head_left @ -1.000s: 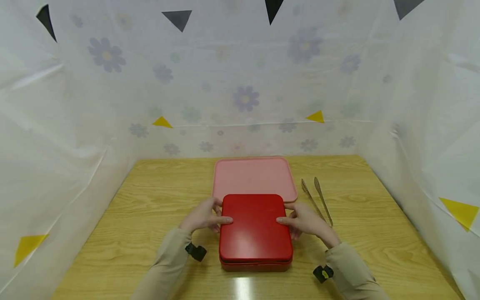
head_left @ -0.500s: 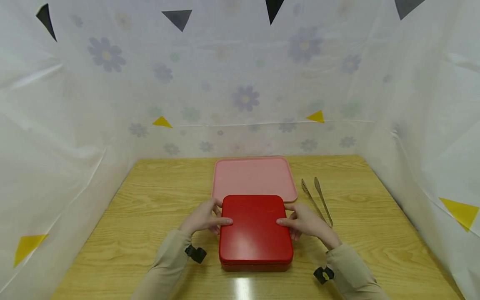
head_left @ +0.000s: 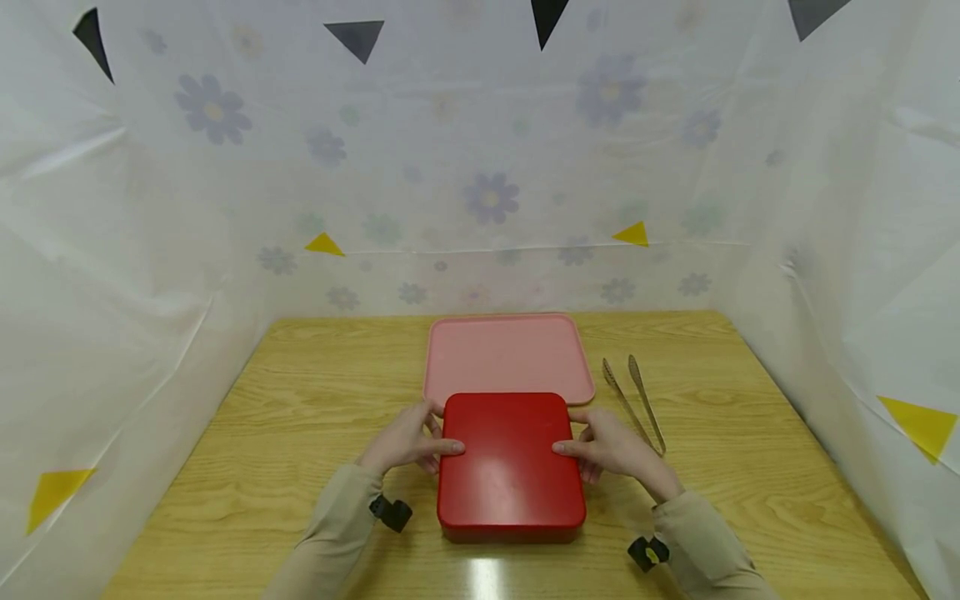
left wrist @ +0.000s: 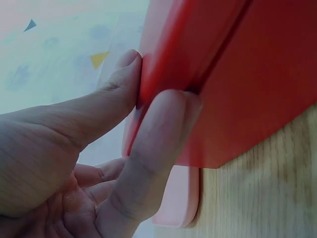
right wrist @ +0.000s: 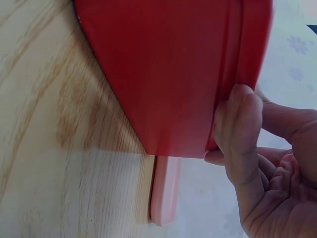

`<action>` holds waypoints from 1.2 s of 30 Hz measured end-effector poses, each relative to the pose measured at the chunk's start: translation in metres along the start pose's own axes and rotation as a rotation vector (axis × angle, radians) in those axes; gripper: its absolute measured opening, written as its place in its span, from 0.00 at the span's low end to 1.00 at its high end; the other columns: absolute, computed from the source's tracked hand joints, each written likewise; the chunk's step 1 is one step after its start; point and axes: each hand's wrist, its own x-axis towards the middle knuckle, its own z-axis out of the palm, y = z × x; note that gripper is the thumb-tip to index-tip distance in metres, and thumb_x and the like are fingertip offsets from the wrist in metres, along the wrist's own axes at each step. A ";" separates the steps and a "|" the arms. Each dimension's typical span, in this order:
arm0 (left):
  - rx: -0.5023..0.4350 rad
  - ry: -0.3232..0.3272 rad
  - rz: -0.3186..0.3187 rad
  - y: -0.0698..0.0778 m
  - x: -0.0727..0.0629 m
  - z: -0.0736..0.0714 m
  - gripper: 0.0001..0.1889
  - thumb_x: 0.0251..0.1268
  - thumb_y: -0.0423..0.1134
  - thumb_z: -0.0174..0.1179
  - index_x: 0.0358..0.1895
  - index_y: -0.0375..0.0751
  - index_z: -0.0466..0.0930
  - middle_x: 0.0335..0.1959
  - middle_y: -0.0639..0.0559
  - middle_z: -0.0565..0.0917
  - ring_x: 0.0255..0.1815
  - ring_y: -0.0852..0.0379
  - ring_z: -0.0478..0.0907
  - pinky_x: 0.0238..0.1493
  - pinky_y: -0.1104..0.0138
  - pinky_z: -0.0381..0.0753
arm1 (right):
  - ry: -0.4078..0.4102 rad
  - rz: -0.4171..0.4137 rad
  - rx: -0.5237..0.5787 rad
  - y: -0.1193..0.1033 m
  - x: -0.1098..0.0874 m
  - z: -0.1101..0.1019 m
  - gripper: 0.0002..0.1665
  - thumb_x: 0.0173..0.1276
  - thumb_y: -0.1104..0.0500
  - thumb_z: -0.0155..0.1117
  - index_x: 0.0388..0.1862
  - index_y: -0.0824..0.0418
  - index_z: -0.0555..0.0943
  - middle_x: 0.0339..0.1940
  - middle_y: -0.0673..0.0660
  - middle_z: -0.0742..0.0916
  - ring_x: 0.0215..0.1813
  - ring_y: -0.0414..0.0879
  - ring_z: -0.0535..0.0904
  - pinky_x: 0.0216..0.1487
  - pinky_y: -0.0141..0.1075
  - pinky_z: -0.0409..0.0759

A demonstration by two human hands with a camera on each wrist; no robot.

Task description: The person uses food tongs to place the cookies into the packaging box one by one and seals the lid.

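A red rectangular box (right wrist: 158,79) with rounded corners stands on the wooden table, its lid (head_left: 512,467) lying flat on top. My left hand (head_left: 405,439) holds the lid at its left side, thumb on the top face and a finger under the rim. On the opposite side my right hand (head_left: 611,442) grips the lid the same way, thumb on top. Both wrist views show a narrow step where the lid's rim meets the box wall, with fingertips right at that seam. The inside of the box is hidden.
Just behind the box lies a pink tray (head_left: 506,354), its front edge partly covered by the lid in the head view. Metal tongs (head_left: 648,404) lie spread on the table (head_left: 315,392) beyond my right hand. Flowered white sheeting surrounds the table's back and sides.
The lid has sunk slightly, and the dark gap along its front edge has closed. Both hands have moved down a little with it, keeping their hold.
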 end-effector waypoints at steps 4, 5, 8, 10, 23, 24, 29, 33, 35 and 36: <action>0.002 -0.005 0.003 0.000 0.000 0.000 0.29 0.59 0.40 0.73 0.57 0.31 0.69 0.35 0.41 0.76 0.19 0.56 0.82 0.30 0.53 0.87 | 0.006 -0.004 -0.007 0.001 0.000 0.001 0.32 0.71 0.56 0.66 0.70 0.65 0.71 0.16 0.56 0.84 0.15 0.46 0.81 0.21 0.49 0.83; 0.003 -0.005 0.002 0.001 0.000 0.000 0.29 0.59 0.40 0.73 0.58 0.31 0.69 0.35 0.41 0.76 0.19 0.56 0.82 0.30 0.53 0.87 | 0.008 -0.006 -0.010 0.002 0.000 0.001 0.32 0.71 0.56 0.66 0.70 0.65 0.71 0.17 0.56 0.85 0.15 0.46 0.81 0.21 0.48 0.83; 0.023 0.003 -0.006 0.001 0.002 0.000 0.29 0.59 0.40 0.73 0.58 0.30 0.69 0.34 0.42 0.77 0.20 0.54 0.83 0.30 0.54 0.87 | 0.009 -0.008 -0.017 0.004 0.001 0.001 0.32 0.71 0.56 0.66 0.70 0.65 0.71 0.18 0.56 0.86 0.16 0.46 0.81 0.21 0.45 0.83; 0.071 0.028 0.004 0.002 0.003 0.002 0.30 0.59 0.40 0.72 0.59 0.30 0.70 0.34 0.41 0.77 0.23 0.51 0.84 0.31 0.55 0.87 | 0.010 -0.006 -0.017 0.004 0.002 0.000 0.32 0.71 0.56 0.66 0.70 0.66 0.71 0.18 0.57 0.86 0.16 0.47 0.81 0.21 0.46 0.83; 0.601 -0.197 0.068 0.032 -0.002 0.024 0.72 0.38 0.62 0.80 0.83 0.42 0.39 0.84 0.41 0.30 0.84 0.40 0.25 0.79 0.43 0.52 | 0.167 0.053 -0.189 -0.004 0.033 -0.011 0.13 0.77 0.55 0.57 0.39 0.63 0.84 0.34 0.57 0.86 0.29 0.46 0.79 0.35 0.37 0.81; 0.619 -0.214 0.059 0.033 -0.002 0.025 0.73 0.38 0.62 0.80 0.83 0.43 0.38 0.84 0.41 0.28 0.84 0.39 0.23 0.80 0.43 0.51 | 0.162 0.061 -0.185 -0.005 0.036 -0.012 0.14 0.77 0.55 0.57 0.39 0.63 0.84 0.33 0.57 0.87 0.30 0.45 0.80 0.36 0.37 0.82; 0.626 -0.231 0.025 0.033 -0.001 0.026 0.75 0.36 0.61 0.81 0.83 0.43 0.35 0.83 0.40 0.25 0.83 0.38 0.21 0.79 0.44 0.54 | 0.160 0.087 -0.160 -0.003 0.045 -0.013 0.16 0.77 0.55 0.57 0.39 0.64 0.87 0.30 0.56 0.89 0.32 0.41 0.82 0.38 0.36 0.82; 0.603 -0.234 0.010 0.034 0.000 0.027 0.75 0.37 0.60 0.81 0.83 0.43 0.35 0.83 0.40 0.25 0.83 0.37 0.21 0.75 0.45 0.63 | 0.185 0.091 -0.167 0.001 0.048 -0.013 0.15 0.76 0.55 0.59 0.38 0.62 0.88 0.29 0.54 0.89 0.31 0.41 0.81 0.38 0.35 0.81; 0.599 -0.237 0.005 0.034 0.000 0.028 0.75 0.37 0.60 0.82 0.83 0.43 0.35 0.83 0.40 0.25 0.83 0.37 0.21 0.74 0.45 0.66 | 0.190 0.082 -0.148 0.003 0.049 -0.013 0.16 0.76 0.55 0.59 0.39 0.63 0.89 0.31 0.55 0.90 0.33 0.41 0.83 0.40 0.37 0.83; 0.601 -0.240 0.004 0.034 0.000 0.028 0.74 0.37 0.60 0.81 0.83 0.43 0.35 0.83 0.40 0.25 0.83 0.37 0.21 0.73 0.46 0.67 | 0.193 0.079 -0.125 0.004 0.049 -0.013 0.16 0.76 0.55 0.59 0.40 0.64 0.89 0.32 0.57 0.90 0.35 0.42 0.85 0.42 0.38 0.85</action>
